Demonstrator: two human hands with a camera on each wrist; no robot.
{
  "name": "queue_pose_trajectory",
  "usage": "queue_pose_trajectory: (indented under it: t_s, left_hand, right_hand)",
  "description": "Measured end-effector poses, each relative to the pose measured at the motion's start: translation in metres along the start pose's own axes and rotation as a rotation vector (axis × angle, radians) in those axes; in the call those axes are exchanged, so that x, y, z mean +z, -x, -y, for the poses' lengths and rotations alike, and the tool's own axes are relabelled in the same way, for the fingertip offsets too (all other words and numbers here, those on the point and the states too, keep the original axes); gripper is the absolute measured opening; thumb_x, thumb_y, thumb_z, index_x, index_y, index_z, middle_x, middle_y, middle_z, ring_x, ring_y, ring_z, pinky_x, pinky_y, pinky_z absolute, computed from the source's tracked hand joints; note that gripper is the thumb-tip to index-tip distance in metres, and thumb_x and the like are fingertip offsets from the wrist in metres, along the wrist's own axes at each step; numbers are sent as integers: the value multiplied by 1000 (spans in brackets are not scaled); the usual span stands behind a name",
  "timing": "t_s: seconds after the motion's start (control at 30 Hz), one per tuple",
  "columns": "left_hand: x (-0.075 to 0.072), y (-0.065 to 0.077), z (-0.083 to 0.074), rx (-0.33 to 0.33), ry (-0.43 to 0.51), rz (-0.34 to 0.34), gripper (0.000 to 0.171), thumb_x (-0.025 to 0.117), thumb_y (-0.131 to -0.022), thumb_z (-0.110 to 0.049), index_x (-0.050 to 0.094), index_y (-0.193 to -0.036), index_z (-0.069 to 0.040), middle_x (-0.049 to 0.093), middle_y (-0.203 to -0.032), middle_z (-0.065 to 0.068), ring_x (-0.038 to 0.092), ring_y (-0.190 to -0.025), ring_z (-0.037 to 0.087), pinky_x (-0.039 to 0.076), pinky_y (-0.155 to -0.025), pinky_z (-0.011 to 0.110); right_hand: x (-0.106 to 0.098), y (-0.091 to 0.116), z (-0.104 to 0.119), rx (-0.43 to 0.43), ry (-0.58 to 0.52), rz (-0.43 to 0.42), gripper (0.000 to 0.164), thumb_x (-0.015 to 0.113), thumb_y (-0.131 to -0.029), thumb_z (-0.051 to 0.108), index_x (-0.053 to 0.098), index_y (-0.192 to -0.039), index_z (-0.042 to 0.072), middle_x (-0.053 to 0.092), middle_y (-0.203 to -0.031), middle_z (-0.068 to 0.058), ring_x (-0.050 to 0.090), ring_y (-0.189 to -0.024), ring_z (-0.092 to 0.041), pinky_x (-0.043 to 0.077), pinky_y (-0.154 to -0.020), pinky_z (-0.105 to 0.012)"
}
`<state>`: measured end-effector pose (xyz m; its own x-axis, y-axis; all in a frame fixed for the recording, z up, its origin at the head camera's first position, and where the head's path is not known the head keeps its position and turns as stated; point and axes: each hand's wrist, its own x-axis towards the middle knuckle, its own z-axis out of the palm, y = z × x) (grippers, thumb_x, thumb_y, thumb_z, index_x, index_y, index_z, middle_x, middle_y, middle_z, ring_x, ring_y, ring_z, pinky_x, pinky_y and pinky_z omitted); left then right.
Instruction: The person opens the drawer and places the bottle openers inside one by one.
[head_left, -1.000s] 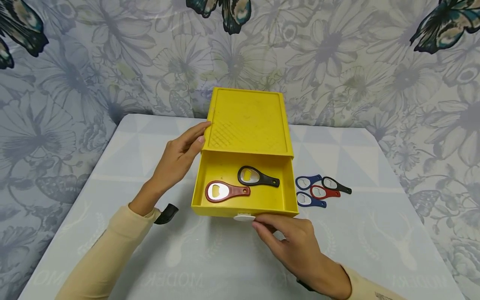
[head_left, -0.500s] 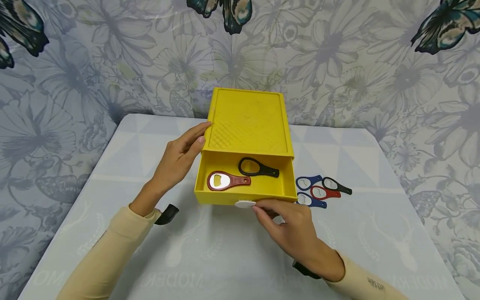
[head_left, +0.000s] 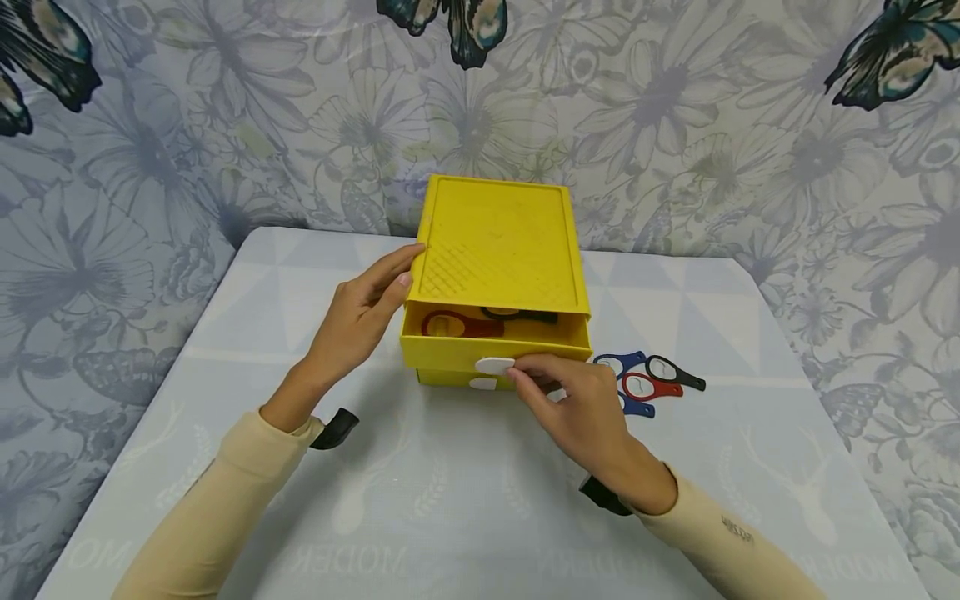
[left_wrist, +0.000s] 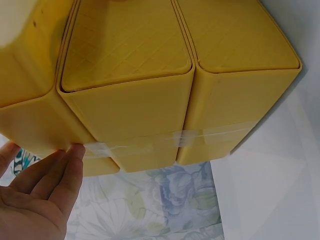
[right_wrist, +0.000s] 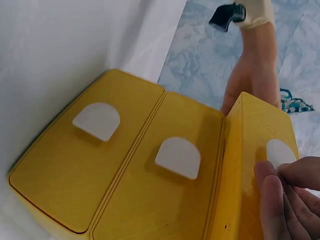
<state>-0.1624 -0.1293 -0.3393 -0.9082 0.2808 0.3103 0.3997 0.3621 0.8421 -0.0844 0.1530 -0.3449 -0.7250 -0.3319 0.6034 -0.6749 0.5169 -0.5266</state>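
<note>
A yellow drawer unit [head_left: 498, 242] stands on the table, its top drawer [head_left: 442, 352] pulled partly out. My left hand [head_left: 356, 312] rests against the unit's left side; in the left wrist view its fingers [left_wrist: 70, 172] lie straight on the yellow wall. My right hand [head_left: 581, 408] pinches the white handle [head_left: 491, 365] of the top drawer between thumb and fingers. Inside the drawer lie a red bottle opener [head_left: 487, 327] and a black bottle opener [head_left: 531, 316], both partly hidden by the drawer front and the unit's top.
Right of the unit, several more openers lie in a group, among them a red one [head_left: 652, 386], a black one [head_left: 678, 373] and a blue one [head_left: 637, 407]. Two lower drawers with white handles [right_wrist: 178, 157] are shut. A patterned wall covering [head_left: 675, 150] rises behind the table [head_left: 420, 517].
My right hand has pushed the top drawer inward, away from me, carrying both openers mostly under the unit's top. The left hand has stayed at the side.
</note>
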Motion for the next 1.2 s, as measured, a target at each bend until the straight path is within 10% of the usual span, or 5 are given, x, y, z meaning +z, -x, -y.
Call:
queue_pose_trajectory:
  t_s: [1.2]
  left_hand:
    - [2, 1, -2, 19, -29, -11, 42, 43, -109, -36, 44, -151, -37, 45, -155, -7, 54, -134, 22, 47, -108, 50]
  right_hand:
    - [2, -15, -22, 158, -4, 35, 11, 77, -89, 10, 77, -98, 4, 77, -86, -5, 72, -71, -12, 59, -62, -22]
